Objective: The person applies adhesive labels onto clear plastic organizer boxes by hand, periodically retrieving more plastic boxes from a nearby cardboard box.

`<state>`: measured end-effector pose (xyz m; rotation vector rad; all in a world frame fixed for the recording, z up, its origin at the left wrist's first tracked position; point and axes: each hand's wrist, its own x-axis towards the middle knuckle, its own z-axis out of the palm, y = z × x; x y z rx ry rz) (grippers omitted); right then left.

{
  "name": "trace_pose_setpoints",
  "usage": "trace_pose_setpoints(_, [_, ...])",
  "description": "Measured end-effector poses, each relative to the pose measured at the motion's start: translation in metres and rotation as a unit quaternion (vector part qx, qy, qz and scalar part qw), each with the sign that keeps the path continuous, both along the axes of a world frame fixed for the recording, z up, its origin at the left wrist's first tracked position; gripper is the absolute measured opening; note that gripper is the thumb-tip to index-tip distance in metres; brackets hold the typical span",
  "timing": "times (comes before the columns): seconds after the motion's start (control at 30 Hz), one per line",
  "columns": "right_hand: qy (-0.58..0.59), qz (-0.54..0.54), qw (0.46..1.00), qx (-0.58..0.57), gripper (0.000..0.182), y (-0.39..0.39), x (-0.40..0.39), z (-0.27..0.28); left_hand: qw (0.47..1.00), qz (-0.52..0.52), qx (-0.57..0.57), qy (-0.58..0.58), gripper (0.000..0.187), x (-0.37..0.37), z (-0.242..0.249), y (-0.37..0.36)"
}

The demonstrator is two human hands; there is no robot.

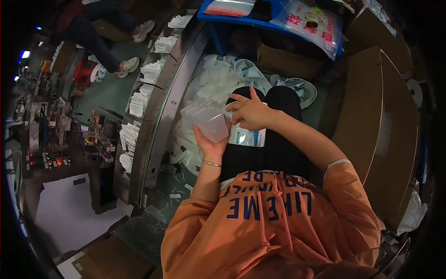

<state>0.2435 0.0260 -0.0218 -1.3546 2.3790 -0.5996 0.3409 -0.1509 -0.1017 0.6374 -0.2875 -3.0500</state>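
My left hand (pixel 210 148) is wrapped around a translucent plastic box (pixel 211 124) with ridged sections on its far side, held above my left thigh. Just right of it, my right hand (pixel 253 113) hovers over my lap with its fingers spread, the fingertips near the edge of the box. Beneath that hand, a white and blue printed packet (pixel 251 137) lies on my dark trousers, its upper part covered by the palm and fingers.
A long metal rack (pixel 160 111) on the left holds stacks of white packets (pixel 139 101). White crumpled sheets (pixel 209 76) pile beyond my knees. Large cardboard boxes (pixel 360 111) stand on the right, a blue table (pixel 218 32) ahead. A person's legs (pixel 97 42) show at upper left, near machinery (pixel 55 125).
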Motion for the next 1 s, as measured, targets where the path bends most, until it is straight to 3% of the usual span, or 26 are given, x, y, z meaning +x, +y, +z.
trace_pose_setpoints(0.27, [-0.035,0.001,0.999,0.019,0.008,-0.002,-0.005,-0.003,0.999,0.017,-0.001,-0.046,0.07,-0.004,0.001,0.003])
trace_pose_setpoints(0.47, [0.021,-0.021,0.994,-0.109,0.009,0.007,0.009,-0.012,0.999,-0.002,0.008,-0.031,0.07,-0.002,0.0,0.001])
trace_pose_setpoints(0.63, [0.042,-0.062,0.986,-0.147,0.005,0.018,0.02,-0.02,0.999,-0.01,-0.023,-0.03,0.07,-0.005,-0.005,0.0])
trace_pose_setpoints(0.77, [0.04,-0.052,0.995,-0.07,0.015,0.011,0.008,-0.014,1.0,-0.019,0.006,0.011,0.07,-0.007,-0.003,-0.004])
trace_pose_setpoints(0.83, [0.019,-0.035,0.999,-0.034,0.015,0.007,0.003,-0.006,0.999,-0.004,-0.001,-0.041,0.063,-0.007,0.005,-0.004])
trace_pose_setpoints(1.0, [-0.005,-0.003,1.0,0.004,0.005,-0.003,-0.003,0.0,0.998,0.002,-0.009,-0.057,0.062,-0.006,0.005,0.0])
